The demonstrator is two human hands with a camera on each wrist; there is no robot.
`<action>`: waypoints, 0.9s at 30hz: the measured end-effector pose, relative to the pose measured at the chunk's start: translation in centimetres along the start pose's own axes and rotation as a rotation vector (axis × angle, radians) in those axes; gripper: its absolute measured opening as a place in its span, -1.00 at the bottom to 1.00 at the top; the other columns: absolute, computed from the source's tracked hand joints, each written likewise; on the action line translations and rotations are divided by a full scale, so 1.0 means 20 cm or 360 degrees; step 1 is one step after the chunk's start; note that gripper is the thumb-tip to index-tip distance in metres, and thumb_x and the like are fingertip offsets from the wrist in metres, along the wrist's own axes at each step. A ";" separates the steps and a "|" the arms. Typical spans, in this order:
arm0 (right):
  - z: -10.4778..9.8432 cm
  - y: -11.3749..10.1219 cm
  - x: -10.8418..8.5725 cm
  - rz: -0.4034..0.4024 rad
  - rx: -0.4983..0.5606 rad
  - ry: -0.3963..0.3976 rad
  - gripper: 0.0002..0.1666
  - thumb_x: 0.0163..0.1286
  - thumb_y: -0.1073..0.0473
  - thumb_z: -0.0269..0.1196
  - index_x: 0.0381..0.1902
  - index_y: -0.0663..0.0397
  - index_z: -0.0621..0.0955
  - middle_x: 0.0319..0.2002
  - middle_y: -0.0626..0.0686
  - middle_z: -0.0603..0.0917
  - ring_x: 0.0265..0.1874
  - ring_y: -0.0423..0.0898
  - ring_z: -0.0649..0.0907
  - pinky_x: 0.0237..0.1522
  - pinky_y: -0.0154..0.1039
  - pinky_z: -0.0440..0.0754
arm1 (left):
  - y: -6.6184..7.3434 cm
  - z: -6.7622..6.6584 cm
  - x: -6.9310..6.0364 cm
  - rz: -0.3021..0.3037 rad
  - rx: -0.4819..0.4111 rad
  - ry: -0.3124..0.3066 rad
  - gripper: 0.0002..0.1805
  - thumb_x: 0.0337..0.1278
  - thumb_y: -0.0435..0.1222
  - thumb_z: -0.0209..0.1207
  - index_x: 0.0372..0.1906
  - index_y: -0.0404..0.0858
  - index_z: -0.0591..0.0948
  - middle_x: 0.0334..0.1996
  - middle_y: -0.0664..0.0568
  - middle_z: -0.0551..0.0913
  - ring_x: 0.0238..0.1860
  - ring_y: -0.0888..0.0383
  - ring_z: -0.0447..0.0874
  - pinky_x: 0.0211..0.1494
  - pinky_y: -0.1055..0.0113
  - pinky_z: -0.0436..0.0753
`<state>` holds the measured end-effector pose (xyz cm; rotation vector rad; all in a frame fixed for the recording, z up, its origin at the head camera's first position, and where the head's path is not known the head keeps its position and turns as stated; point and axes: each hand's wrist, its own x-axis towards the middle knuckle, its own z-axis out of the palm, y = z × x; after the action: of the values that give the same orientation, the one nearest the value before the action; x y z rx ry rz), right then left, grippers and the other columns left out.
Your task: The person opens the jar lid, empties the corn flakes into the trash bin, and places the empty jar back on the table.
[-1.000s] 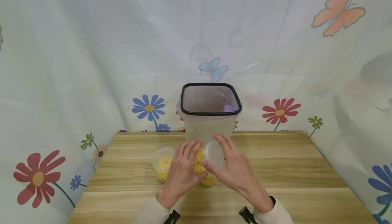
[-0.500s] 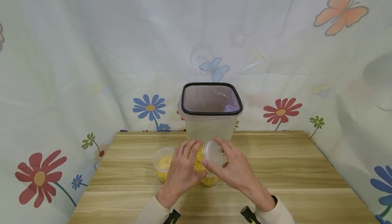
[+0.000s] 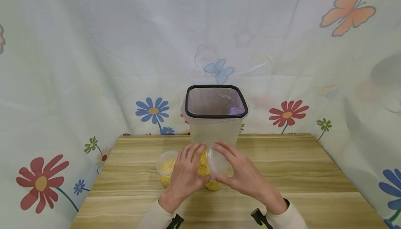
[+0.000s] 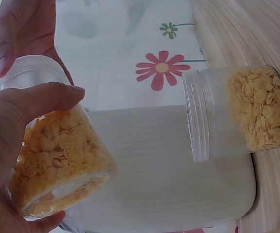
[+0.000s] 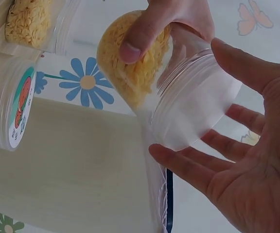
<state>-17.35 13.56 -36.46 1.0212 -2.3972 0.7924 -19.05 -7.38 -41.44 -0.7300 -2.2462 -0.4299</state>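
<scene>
My left hand grips a clear jar of yellow flakes, tilted on its side above the table. Its thumb crosses the jar wall in the left wrist view. The right hand holds the translucent lid at that jar's end, thumb on one edge and a fingertip on the opposite edge. The lid sits on the jar mouth. Below the hands stands another flake jar, mostly hidden in the head view; its lid carries a printed label. Left of my left hand is a third flake jar.
A pale bin with a black rim and a thin bag liner stands behind the jars. A crumpled purple piece lies inside it. The wooden table meets a flower-printed curtain at its back and sides.
My right hand has turned a little on the lid, its wrist shifting right and its fingertips settling nearer the lid's edge. The left hand and its jar stay almost still.
</scene>
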 end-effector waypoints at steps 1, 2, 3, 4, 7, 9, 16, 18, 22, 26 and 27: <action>0.00 0.00 0.00 -0.0023 0.0002 -0.0007 -0.04 0.01 0.01 0.55 0.36 0.00 0.40 0.37 0.08 0.41 0.18 0.06 0.59 -0.01 -0.03 0.69 | 0.00 0.00 0.00 0.0001 -0.0005 0.0000 0.12 -0.56 0.02 0.61 0.34 -0.14 0.37 0.22 0.01 0.50 0.22 0.00 0.46 0.25 0.08 0.54; 0.00 0.01 0.00 -0.0052 0.0006 -0.0011 -0.04 -0.01 0.04 0.56 0.35 0.00 0.40 0.38 0.08 0.40 0.20 0.07 0.58 -0.01 -0.02 0.69 | 0.00 0.00 0.00 0.0002 -0.0008 0.0002 0.13 -0.58 0.02 0.62 0.33 -0.14 0.37 0.22 0.00 0.50 0.21 0.00 0.46 0.25 0.08 0.54; 0.00 0.01 0.00 -0.0080 0.0005 -0.0011 -0.03 -0.03 0.06 0.57 0.34 0.00 0.40 0.39 0.08 0.39 0.21 0.07 0.57 0.00 -0.02 0.69 | 0.00 0.00 0.00 0.0004 -0.0011 0.0003 0.13 -0.60 0.01 0.63 0.33 -0.14 0.37 0.22 0.00 0.50 0.21 0.00 0.46 0.25 0.08 0.54; 0.00 0.01 0.00 -0.0113 0.0004 -0.0008 -0.03 -0.04 0.08 0.58 0.34 0.00 0.41 0.39 0.08 0.39 0.22 0.07 0.56 0.01 -0.01 0.69 | 0.00 0.00 0.00 0.0007 -0.0012 0.0006 0.13 -0.60 0.00 0.63 0.33 -0.15 0.38 0.22 0.00 0.50 0.21 0.00 0.46 0.25 0.08 0.54; 0.00 0.02 0.00 -0.0203 -0.0004 0.0011 -0.02 -0.09 0.17 0.59 0.32 0.01 0.41 0.39 0.11 0.39 0.27 0.08 0.52 0.06 0.01 0.66 | 0.00 0.00 0.00 0.0002 -0.0019 -0.0001 0.12 -0.60 -0.01 0.63 0.32 -0.15 0.38 0.22 0.01 0.50 0.21 0.00 0.45 0.25 0.08 0.54; 0.01 0.03 -0.01 -0.0246 -0.0011 0.0018 0.01 -0.13 0.23 0.60 0.32 0.01 0.41 0.39 0.12 0.39 0.31 0.10 0.48 0.09 0.03 0.65 | 0.00 0.00 0.00 -0.0006 -0.0024 -0.0012 0.11 -0.57 -0.01 0.63 0.33 -0.15 0.38 0.22 0.01 0.49 0.22 0.00 0.45 0.25 0.08 0.53; 0.01 0.03 -0.01 -0.0265 -0.0043 -0.0009 0.05 -0.14 0.23 0.61 0.35 0.00 0.38 0.45 0.05 0.31 0.41 0.09 0.37 0.17 0.07 0.60 | 0.00 0.01 -0.01 -0.0010 -0.0033 -0.0007 0.12 -0.57 -0.01 0.62 0.33 -0.15 0.37 0.22 0.02 0.49 0.22 0.01 0.45 0.25 0.08 0.53; 0.01 0.02 -0.01 -0.0259 -0.0027 -0.0009 0.02 -0.07 0.15 0.58 0.36 0.02 0.38 0.47 0.06 0.28 0.43 0.09 0.36 0.20 0.09 0.57 | -0.01 0.01 -0.01 -0.0001 -0.0036 0.0014 0.12 -0.58 -0.02 0.63 0.33 -0.15 0.37 0.21 0.02 0.49 0.20 0.00 0.46 0.24 0.08 0.54; 0.00 0.00 0.00 -0.0166 -0.0001 0.0042 -0.03 0.07 -0.07 0.49 0.40 0.00 0.35 0.50 0.05 0.24 0.39 0.06 0.40 0.22 0.10 0.55 | -0.01 0.02 -0.01 0.0008 -0.0044 0.0050 0.12 -0.58 0.04 0.62 0.32 -0.17 0.38 0.20 0.00 0.51 0.19 -0.01 0.47 0.22 0.08 0.53; -0.01 -0.04 0.00 0.0021 -0.0048 0.0122 -0.05 0.13 -0.19 0.41 0.42 -0.07 0.33 0.48 0.05 0.27 0.33 0.09 0.47 0.15 0.11 0.60 | -0.01 0.02 -0.01 0.0014 -0.0025 0.0066 0.06 -0.44 0.08 0.57 0.31 -0.19 0.39 0.20 -0.02 0.52 0.18 -0.02 0.47 0.22 0.06 0.53; 0.00 -0.04 0.00 0.0072 -0.0062 0.0131 -0.05 0.14 -0.21 0.39 0.43 -0.10 0.32 0.47 0.05 0.28 0.32 0.10 0.47 0.14 0.12 0.60 | 0.00 0.02 -0.01 0.0015 -0.0022 0.0067 0.03 -0.40 0.06 0.55 0.31 -0.19 0.39 0.20 -0.02 0.52 0.19 -0.02 0.47 0.22 0.06 0.53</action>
<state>-16.75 13.10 -36.08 0.9050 -2.3636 0.7849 -19.24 -7.29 -41.90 -0.7319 -2.2017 -0.4530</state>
